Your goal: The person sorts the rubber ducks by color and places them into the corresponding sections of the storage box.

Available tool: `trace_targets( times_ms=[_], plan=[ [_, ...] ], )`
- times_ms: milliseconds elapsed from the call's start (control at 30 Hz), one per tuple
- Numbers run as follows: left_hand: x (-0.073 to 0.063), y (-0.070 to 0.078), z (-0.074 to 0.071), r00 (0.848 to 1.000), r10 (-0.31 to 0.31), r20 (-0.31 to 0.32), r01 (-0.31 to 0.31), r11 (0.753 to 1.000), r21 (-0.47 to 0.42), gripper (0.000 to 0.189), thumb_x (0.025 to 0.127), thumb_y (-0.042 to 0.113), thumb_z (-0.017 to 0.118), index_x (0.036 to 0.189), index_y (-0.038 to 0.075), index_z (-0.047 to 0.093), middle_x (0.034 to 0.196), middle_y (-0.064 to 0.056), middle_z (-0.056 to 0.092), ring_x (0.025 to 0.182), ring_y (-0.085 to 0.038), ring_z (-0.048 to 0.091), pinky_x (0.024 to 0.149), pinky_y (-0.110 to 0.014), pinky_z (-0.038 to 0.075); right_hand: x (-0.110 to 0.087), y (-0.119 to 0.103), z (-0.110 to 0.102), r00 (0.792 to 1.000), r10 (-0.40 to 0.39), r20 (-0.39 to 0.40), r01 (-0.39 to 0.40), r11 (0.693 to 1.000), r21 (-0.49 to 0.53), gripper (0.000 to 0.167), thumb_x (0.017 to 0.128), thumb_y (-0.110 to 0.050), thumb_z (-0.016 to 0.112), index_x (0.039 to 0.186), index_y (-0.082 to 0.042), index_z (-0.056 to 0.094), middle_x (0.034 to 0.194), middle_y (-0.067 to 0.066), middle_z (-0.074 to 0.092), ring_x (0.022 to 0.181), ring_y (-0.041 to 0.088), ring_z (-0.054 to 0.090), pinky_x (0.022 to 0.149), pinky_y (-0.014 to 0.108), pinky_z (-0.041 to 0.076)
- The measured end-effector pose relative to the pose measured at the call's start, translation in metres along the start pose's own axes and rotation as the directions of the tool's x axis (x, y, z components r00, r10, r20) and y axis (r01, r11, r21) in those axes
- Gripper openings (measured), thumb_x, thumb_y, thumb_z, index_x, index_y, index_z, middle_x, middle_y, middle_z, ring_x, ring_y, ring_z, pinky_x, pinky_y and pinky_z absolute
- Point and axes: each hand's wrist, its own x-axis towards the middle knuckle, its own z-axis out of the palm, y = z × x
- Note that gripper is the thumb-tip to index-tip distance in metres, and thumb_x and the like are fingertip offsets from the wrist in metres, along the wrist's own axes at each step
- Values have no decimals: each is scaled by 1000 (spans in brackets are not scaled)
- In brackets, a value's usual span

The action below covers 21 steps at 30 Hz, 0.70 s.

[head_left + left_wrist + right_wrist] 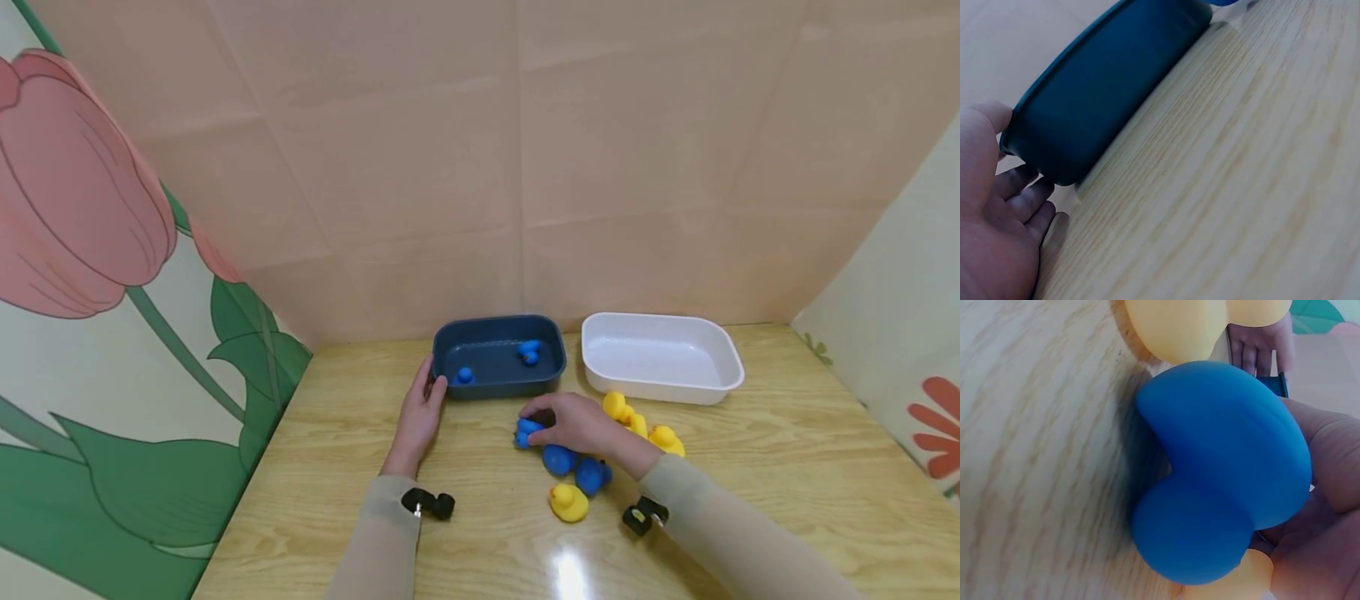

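Note:
In the head view, my left hand (417,417) rests against the left end of a dark blue tub (497,389). The left wrist view shows the thumb at the tub's rim and loosely bent fingers along its outer corner. My right hand (577,423) is in front of the tub, its thumb and fingers pinching a small blue toy duck (522,437). Two more blue ducks, one (558,460) under the hand and another (591,477) by the wrist, lie on the table. Inside the tub are two blue ducks, one (465,376) at front left, another (529,351) at right.
A white tub (652,389) stands right of the dark one. Several yellow ducks (664,438) sit before it, partly behind the right forearm. Another yellow duck (568,503) is nearer the front of the wooden table (300,500). A cloth-covered wall rises behind.

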Motion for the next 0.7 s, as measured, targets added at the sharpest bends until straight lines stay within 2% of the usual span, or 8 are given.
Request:
trace_targets(
  times_ms=[200,400,700],
  plan=[
    [0,0,0,1000,-2,0,2,1000,3,63,119,40,51,177,24,30,180,-5,30,163,-29,34,131,-48,31,0,0,0,1000,21,-5,-21,998,66,31,97,-34,89,124,-22,81,110,-11,77,102,15,70,96,44,59],
    [-1,0,0,1000,2,1,-2,1000,-8,62,120,36,51,176,23,30,180,-4,30,162,-29,34,131,-48,31,-2,-1,-2,1000,6,-14,-5,992,125,31,98,-32,88,126,-20,80,109,-9,75,101,16,68,95,43,60],
    [0,-3,0,1000,6,3,-6,1000,-6,61,120,36,51,177,25,30,180,-4,29,162,-30,34,131,-49,31,-5,-11,-8,997,-23,-77,35,986,162,31,99,-29,87,129,-21,79,121,-7,74,108,17,68,98,46,61]
  ],
)
